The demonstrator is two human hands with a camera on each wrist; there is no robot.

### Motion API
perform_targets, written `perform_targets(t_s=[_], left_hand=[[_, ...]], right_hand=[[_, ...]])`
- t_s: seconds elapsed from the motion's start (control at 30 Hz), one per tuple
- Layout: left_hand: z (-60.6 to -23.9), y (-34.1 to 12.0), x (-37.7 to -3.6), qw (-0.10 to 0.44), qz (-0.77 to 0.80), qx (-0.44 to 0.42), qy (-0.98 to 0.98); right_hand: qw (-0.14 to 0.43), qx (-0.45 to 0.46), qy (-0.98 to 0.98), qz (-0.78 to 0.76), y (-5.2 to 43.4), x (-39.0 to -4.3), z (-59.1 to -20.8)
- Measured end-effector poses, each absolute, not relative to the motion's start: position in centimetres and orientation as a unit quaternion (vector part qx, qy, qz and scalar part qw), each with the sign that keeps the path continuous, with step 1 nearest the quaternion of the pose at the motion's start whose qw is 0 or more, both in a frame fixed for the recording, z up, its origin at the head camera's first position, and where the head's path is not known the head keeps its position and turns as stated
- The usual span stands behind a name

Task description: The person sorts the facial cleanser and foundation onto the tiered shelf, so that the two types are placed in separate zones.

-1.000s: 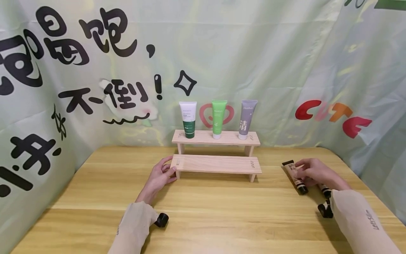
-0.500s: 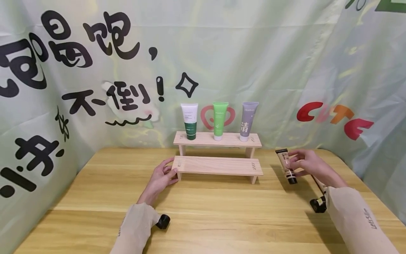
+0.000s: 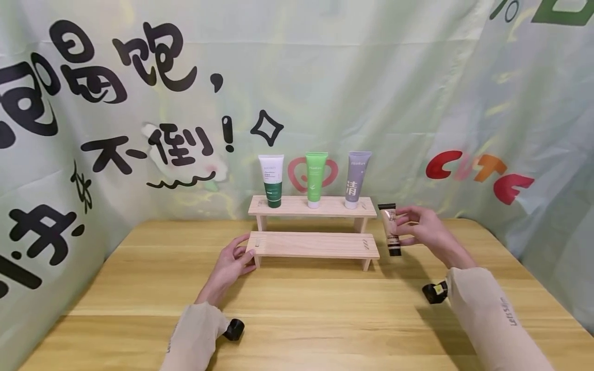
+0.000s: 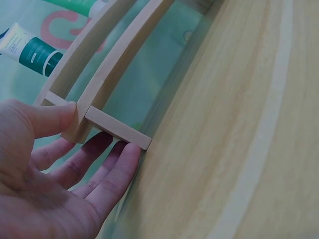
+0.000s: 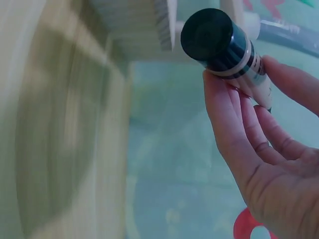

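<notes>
My right hand [image 3: 424, 232] pinches a beige squeeze tube [image 3: 390, 229] with black ends between thumb and fingers, just right of the two-tier wooden stand. The tube is nearly upright, its black cap [image 5: 207, 37] downward and above the table. My left hand [image 3: 227, 265] grips the left end of the lower tier [image 3: 315, 244]; in the left wrist view the thumb lies against the board and the fingers touch its leg [image 4: 117, 127]. On the upper tier [image 3: 292, 206] stand a white-and-green tube [image 3: 273, 180], a light green tube [image 3: 316, 179] and a purple tube [image 3: 358, 179], caps down.
The stand sits toward the back of a wooden table [image 3: 297, 319]. Behind it hangs a printed pale green curtain [image 3: 394, 77]. A black wrist camera shows at each sleeve, one on the left [image 3: 234, 330] and one on the right [image 3: 435, 292].
My right hand has lifted the beige tube off the table and carried it left toward the stand, turning it more upright. A second tube by my right wrist is now out of sight. My left hand keeps its grip.
</notes>
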State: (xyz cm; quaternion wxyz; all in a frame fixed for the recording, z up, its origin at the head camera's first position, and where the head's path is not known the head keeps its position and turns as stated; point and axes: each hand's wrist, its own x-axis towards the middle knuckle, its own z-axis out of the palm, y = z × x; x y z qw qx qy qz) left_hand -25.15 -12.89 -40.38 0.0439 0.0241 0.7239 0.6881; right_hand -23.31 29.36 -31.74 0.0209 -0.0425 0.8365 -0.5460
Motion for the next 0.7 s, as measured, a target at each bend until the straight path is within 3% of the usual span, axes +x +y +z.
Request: perform_targets(t_s=[0.7], left_hand=[[-40.3,-13.0,-25.0,0.036,0.681,0.019,0.731]], right_hand=[[-0.004,-0.095,0.774,-0.626,22.0,-24.7,-31.2]])
